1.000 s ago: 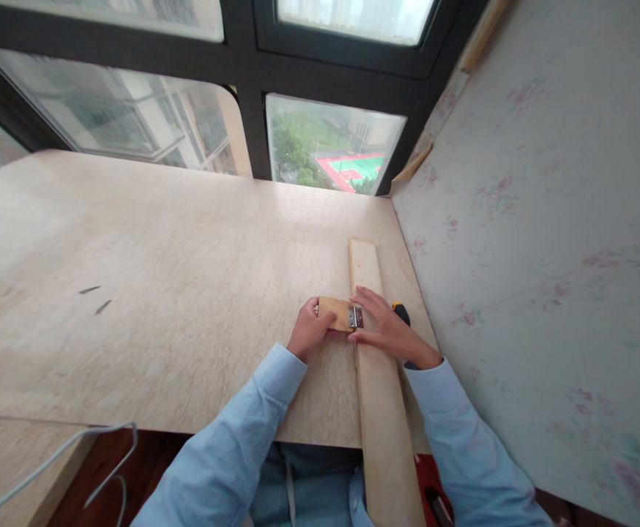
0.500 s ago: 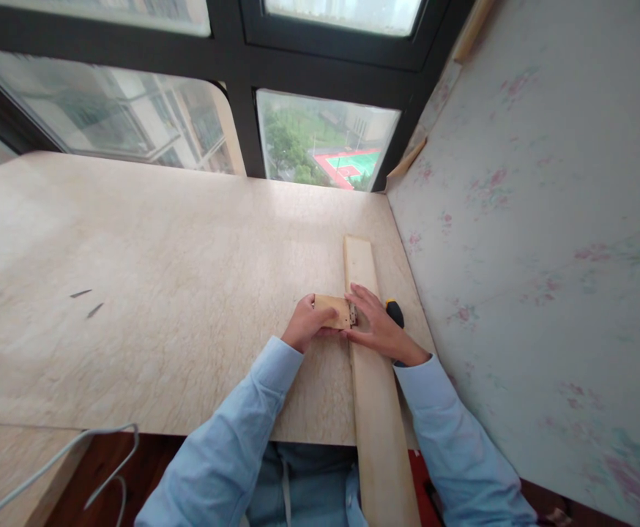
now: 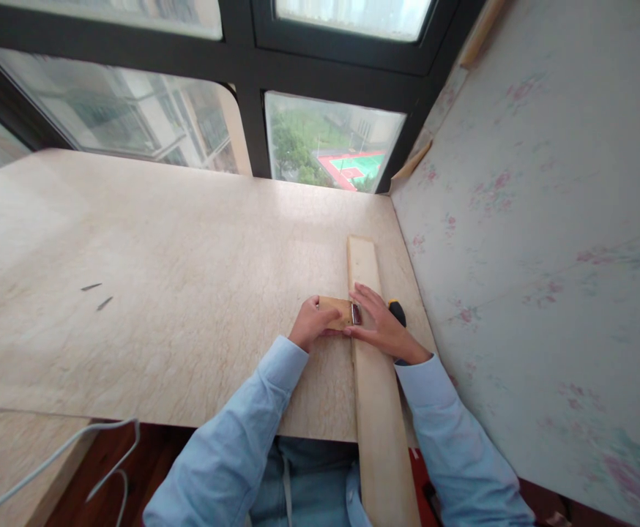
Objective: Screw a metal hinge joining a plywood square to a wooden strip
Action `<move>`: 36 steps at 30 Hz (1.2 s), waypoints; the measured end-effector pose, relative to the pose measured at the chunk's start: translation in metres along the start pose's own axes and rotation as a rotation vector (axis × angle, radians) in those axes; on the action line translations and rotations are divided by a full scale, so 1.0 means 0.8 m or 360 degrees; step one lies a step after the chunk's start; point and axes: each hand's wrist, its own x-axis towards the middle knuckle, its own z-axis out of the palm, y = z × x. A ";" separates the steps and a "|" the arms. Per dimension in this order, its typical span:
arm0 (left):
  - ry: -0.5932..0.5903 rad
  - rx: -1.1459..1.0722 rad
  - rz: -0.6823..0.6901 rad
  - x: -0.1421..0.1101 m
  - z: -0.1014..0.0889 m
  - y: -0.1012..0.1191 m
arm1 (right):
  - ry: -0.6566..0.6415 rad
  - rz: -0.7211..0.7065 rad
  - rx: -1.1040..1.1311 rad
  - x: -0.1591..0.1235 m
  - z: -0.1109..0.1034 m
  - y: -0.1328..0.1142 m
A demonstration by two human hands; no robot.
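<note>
A small wooden block with a shiny metal fitting at its right end lies across the long wooden plank. My left hand is closed round the block's left part, thumb on top. Over the plank, my right hand has its fingers and thumb spread to either side of the metal end; the thumb is by the block's lower corner. Whether those fingertips touch the block I cannot tell. A black and yellow handle shows just beyond the right hand, partly hidden by it.
Two thin dark blades lie on the marbled tabletop at left. A white cable hangs at the lower left edge. A flowered wall closes off the right side, and dark-framed windows the back.
The metal fitting at the block's end looks tilted differently, now showing a shiny, reddish face. Both hands keep nearly the same places; the whole view has shifted slightly.
</note>
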 end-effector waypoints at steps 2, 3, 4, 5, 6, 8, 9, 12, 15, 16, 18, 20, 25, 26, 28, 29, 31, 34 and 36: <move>0.0032 0.0011 0.0009 0.001 -0.001 -0.001 | 0.0037 0.0032 0.0025 -0.001 -0.005 0.002; 0.0054 0.0020 0.0013 0.002 -0.001 -0.002 | 0.0070 0.0058 0.0029 -0.002 -0.008 0.004; 0.0077 0.0028 0.0018 0.003 -0.002 -0.003 | 0.0105 0.0087 0.0028 -0.003 -0.010 0.005; 0.0096 0.0035 0.0026 0.003 -0.002 -0.004 | 0.0140 0.0116 0.0024 -0.004 -0.012 0.007; 0.0107 0.0039 0.0036 0.004 -0.003 -0.005 | 0.0170 0.0138 0.0021 -0.005 -0.014 0.009; 0.0117 0.0045 0.0055 0.004 -0.003 -0.008 | 0.0200 0.0152 0.0020 -0.006 -0.016 0.011; 0.0121 0.0046 0.0063 0.004 -0.003 -0.009 | 0.0202 0.0147 0.0022 -0.006 -0.016 0.012; 0.0127 0.0041 0.0088 0.003 -0.004 -0.011 | 0.0181 0.0129 0.0042 -0.006 -0.015 0.012; 0.0134 0.0044 0.0115 0.003 -0.003 -0.012 | 0.0184 0.0125 0.0089 -0.006 -0.017 0.007; 0.0134 0.0043 0.0123 0.003 -0.003 -0.012 | 0.0187 0.0121 0.0111 -0.006 -0.017 0.005; 0.0136 0.0040 0.0138 0.003 -0.003 -0.012 | 0.0178 0.0099 0.0157 -0.005 -0.019 0.001; 0.0138 0.0044 0.0151 0.003 -0.002 -0.011 | 0.0147 0.0064 0.0189 -0.005 -0.019 -0.003; 0.0142 0.0068 0.0161 0.002 0.001 -0.010 | 0.0132 0.0042 0.0197 -0.004 -0.015 -0.004; 0.0142 0.0071 0.0163 0.002 0.001 -0.009 | 0.0135 0.0045 0.0194 -0.004 -0.014 -0.003; 0.0144 0.0068 0.0156 0.002 0.001 -0.009 | 0.0134 0.0046 0.0185 -0.004 -0.012 -0.002; 0.0147 0.0062 0.0148 0.002 0.001 -0.009 | 0.0132 0.0045 0.0178 -0.005 -0.012 -0.002; 0.0144 0.0047 0.0133 0.003 0.002 -0.008 | 0.0118 0.0041 0.0157 -0.005 -0.010 -0.002; 0.0114 0.0022 0.0125 0.004 0.002 -0.008 | 0.0088 0.0031 0.0116 -0.004 -0.008 -0.003; 0.0107 0.0012 0.0136 0.004 0.003 -0.009 | 0.0073 0.0012 0.0089 -0.004 -0.005 -0.004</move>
